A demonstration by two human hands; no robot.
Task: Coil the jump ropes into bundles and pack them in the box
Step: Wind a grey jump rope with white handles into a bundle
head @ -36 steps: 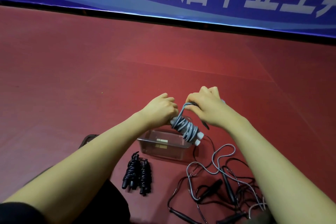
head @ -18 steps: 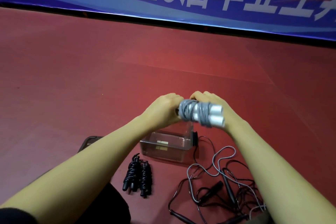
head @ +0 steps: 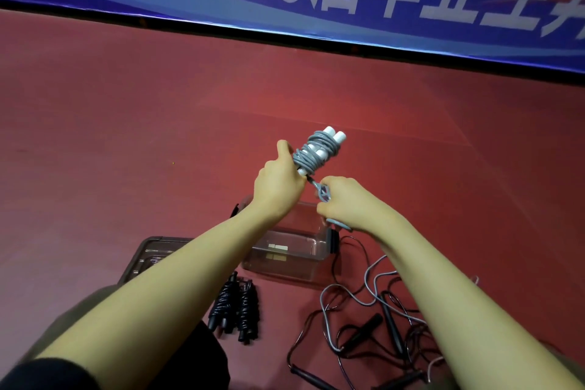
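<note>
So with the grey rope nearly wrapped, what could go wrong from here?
1. The right hand pinches only the loose end of the grey rope bundle; if it slips, the coils may spring loose from the left hand.
2. The loose ropes lie tangled beside the clear box, so lifting one may drag others.

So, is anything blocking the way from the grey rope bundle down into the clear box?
Nothing visible blocks it. The grey rope bundle, gripped by the left hand, is raised above the clear box, whose top is open. The right hand pinches the rope's loose end. Both forearms cross over the box.
</note>
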